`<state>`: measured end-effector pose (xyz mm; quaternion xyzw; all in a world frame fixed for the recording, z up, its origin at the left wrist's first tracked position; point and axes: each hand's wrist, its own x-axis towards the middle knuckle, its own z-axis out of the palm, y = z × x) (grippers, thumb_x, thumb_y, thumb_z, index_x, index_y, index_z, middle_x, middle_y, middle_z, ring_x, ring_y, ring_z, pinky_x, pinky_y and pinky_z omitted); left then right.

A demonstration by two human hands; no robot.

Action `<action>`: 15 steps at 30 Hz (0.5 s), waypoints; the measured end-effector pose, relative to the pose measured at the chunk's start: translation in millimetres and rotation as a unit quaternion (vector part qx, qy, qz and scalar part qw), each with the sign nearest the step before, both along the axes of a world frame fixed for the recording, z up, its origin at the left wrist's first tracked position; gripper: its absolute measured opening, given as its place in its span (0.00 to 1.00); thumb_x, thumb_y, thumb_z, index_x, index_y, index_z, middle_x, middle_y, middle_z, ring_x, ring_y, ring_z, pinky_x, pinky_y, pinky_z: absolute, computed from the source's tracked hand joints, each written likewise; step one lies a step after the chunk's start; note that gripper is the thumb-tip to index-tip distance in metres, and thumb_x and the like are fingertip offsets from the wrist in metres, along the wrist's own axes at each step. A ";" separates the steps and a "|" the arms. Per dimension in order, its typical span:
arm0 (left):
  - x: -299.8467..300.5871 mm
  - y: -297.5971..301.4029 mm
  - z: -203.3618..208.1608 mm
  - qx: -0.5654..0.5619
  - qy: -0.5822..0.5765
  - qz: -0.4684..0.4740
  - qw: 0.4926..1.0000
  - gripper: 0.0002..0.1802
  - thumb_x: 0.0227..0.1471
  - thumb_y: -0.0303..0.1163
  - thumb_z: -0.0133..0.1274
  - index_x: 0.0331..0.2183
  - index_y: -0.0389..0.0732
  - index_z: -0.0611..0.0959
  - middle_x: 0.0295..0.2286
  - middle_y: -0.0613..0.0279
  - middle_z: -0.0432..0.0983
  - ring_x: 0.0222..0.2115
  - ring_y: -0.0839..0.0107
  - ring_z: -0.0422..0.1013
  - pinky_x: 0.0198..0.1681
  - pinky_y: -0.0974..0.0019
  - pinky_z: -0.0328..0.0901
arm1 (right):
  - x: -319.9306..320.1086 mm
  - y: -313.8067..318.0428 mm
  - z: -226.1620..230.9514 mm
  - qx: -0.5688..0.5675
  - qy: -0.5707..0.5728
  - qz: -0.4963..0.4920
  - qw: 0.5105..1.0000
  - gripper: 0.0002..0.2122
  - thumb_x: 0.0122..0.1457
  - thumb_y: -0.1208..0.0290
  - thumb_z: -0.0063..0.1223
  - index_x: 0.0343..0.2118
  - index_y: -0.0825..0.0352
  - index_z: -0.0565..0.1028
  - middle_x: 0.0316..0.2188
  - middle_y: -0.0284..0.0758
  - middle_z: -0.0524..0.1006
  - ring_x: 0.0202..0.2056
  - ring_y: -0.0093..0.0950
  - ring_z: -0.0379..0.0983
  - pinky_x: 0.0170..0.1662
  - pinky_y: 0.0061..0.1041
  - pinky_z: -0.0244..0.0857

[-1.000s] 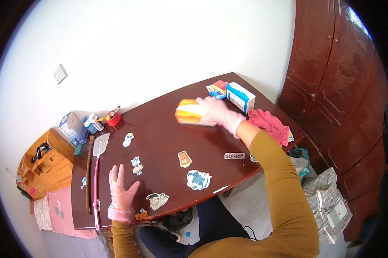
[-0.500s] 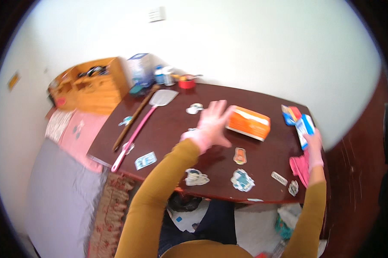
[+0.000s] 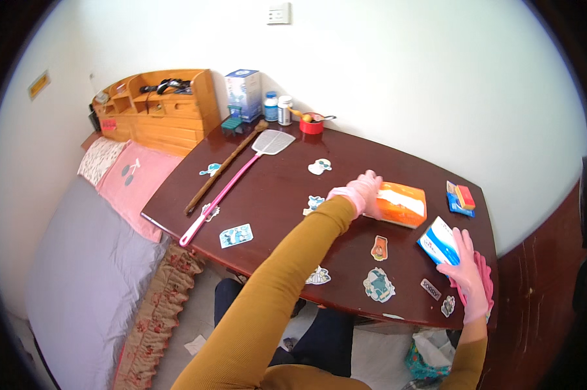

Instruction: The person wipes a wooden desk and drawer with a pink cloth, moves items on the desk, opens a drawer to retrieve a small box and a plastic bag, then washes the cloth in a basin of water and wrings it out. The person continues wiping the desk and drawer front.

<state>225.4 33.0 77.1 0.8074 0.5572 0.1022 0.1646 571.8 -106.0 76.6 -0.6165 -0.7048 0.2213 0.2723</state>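
Observation:
Both my hands wear thin pink gloves. My left hand (image 3: pixel 365 191) grips the left end of an orange tissue pack (image 3: pixel 404 207), which lies on the dark red table (image 3: pixel 274 214); some fingers are hidden behind it. On the right, my right hand (image 3: pixel 466 270) holds the right side of a blue and white pack (image 3: pixel 439 242), its fingers along the edge. A pink cloth (image 3: pixel 483 279) lies partly under that hand and wrist. Beyond the packs sits a small blue packet (image 3: pixel 460 207) with a red and yellow block (image 3: pixel 464 196) on it.
A fly swatter (image 3: pixel 231 179) and a wooden stick (image 3: pixel 222 170) lie at the table's left. Bottles (image 3: pixel 284 110), a box (image 3: pixel 243 94), a small green chair (image 3: pixel 232 122) and a red pot (image 3: pixel 311 125) stand at the back. Stickers dot the tabletop. A bed (image 3: pixel 85 260) is at left.
My left hand has moved right and closed on the orange pack. My right hand has brought the blue and white pack nearer, away from the small blue packet. The view has shifted.

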 end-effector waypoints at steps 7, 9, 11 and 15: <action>-49.9 -18.1 -18.3 -0.028 -0.235 0.036 0.971 0.47 0.32 0.42 0.75 0.54 0.36 0.74 0.52 0.45 0.71 0.54 0.55 0.70 0.58 0.60 0.65 | -4.8 16.1 7.3 -0.010 0.005 0.007 1.000 0.50 0.37 0.78 0.69 0.69 0.60 0.58 0.62 0.43 0.63 0.65 0.42 0.56 0.68 0.35 0.51; -69.3 -32.1 -10.5 -0.085 -0.370 0.045 0.924 0.46 0.33 0.39 0.75 0.53 0.33 0.73 0.46 0.50 0.77 0.49 0.63 0.73 0.56 0.63 0.66 | -10.7 21.9 7.0 0.019 0.041 -0.004 0.999 0.50 0.37 0.78 0.69 0.69 0.59 0.59 0.61 0.43 0.64 0.64 0.41 0.57 0.68 0.35 0.51; -100.0 -45.8 -6.1 -0.079 -0.496 0.076 0.861 0.46 0.36 0.31 0.75 0.55 0.31 0.69 0.46 0.53 0.76 0.46 0.69 0.74 0.53 0.65 0.68 | -40.6 36.9 12.1 0.036 0.098 0.015 0.994 0.49 0.37 0.79 0.68 0.68 0.58 0.60 0.61 0.43 0.64 0.64 0.42 0.57 0.68 0.35 0.52; -169.4 -67.6 10.8 0.045 -0.543 0.096 0.833 0.40 0.37 0.28 0.75 0.51 0.35 0.71 0.44 0.58 0.76 0.46 0.71 0.73 0.50 0.66 0.70 | -101.4 81.6 21.7 0.119 0.018 0.144 0.982 0.48 0.37 0.74 0.71 0.68 0.57 0.62 0.62 0.44 0.64 0.64 0.43 0.57 0.68 0.37 0.52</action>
